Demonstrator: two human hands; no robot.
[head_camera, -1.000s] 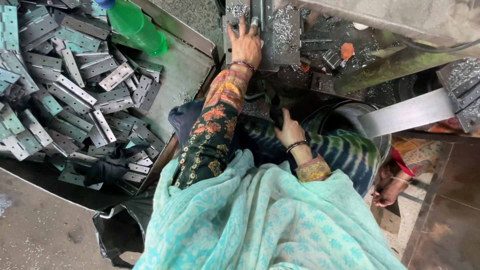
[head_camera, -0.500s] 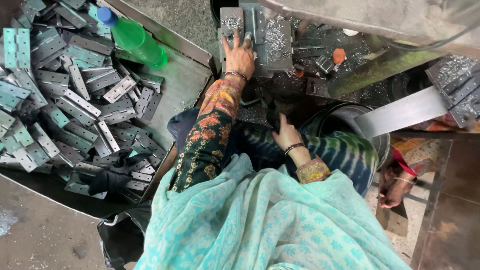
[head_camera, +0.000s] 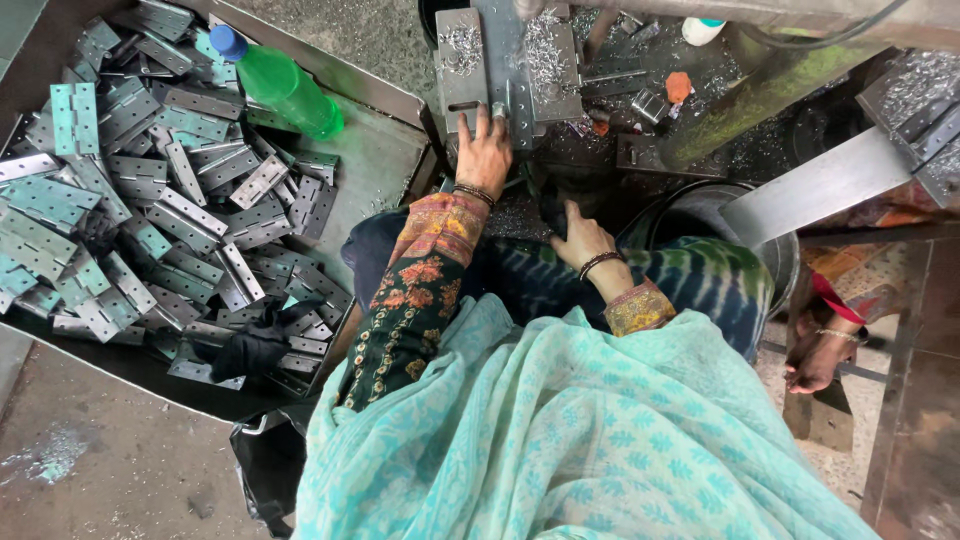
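Note:
My left hand (head_camera: 485, 152) reaches forward and presses its fingers on a grey metal plate (head_camera: 462, 68) on the machine bed, which is littered with bright metal shavings (head_camera: 545, 50). My right hand (head_camera: 580, 238) rests lower, by my lap, curled around something dark that I cannot make out. Both wrists wear dark bangles. A patterned sleeve covers my left arm, and a light turquoise cloth (head_camera: 560, 440) drapes over my lap.
A large metal tray (head_camera: 375, 170) on the left holds a heap of several grey metal hinges (head_camera: 150, 220), a green plastic bottle (head_camera: 280, 85) and a dark cloth (head_camera: 250, 345). A dark round bucket (head_camera: 770, 250) stands at right. A bare foot (head_camera: 820, 355) rests on the floor.
The view has tilted so the tray and the machine bed sit lower in the frame. My left hand stays on the metal plate; my right hand has barely moved.

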